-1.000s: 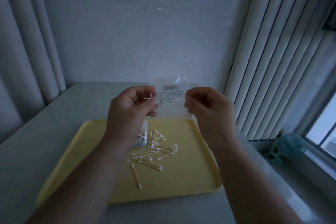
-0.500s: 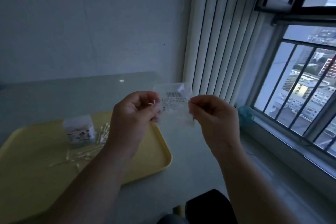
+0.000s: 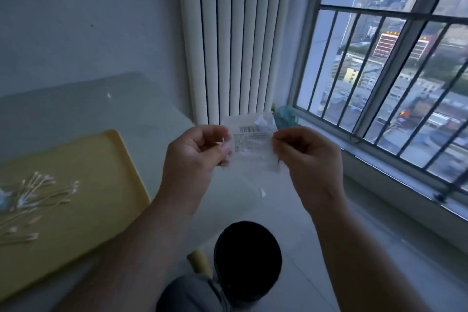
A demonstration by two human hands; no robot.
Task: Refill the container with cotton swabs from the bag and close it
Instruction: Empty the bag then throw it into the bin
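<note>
1. The left hand pinches one side edge of a small clear bag between thumb and curled fingers; the right hand pinches the opposite edge the same way. Both are closed tight on the film, with the bag stretched upright between them in the air, past the edge of the table and above a dark round bin on the floor.

2. The bag is thin, crinkly plastic, see-through, with a barcode and small print near its top. It looks flat and empty, or nearly so; I cannot tell whether any swabs remain inside.

3. I judge it almost weightless, limp and a bit slick. It will flop if held by one corner, so pinching at the edges, as here, keeps control. It can be crushed without harm.

4. The cotton swabs lie loose in a scattered heap on a yellow tray well off to the left. They are thin pale sticks with white fluffy tips: light, easy to roll, best gathered in a bundle by the stems.

5. The container is barely visible at the far left edge of the tray, too cut off to describe.

6. The tray is smooth plastic with a raised rim and rounded corners, resting on a pale glossy table.
</note>
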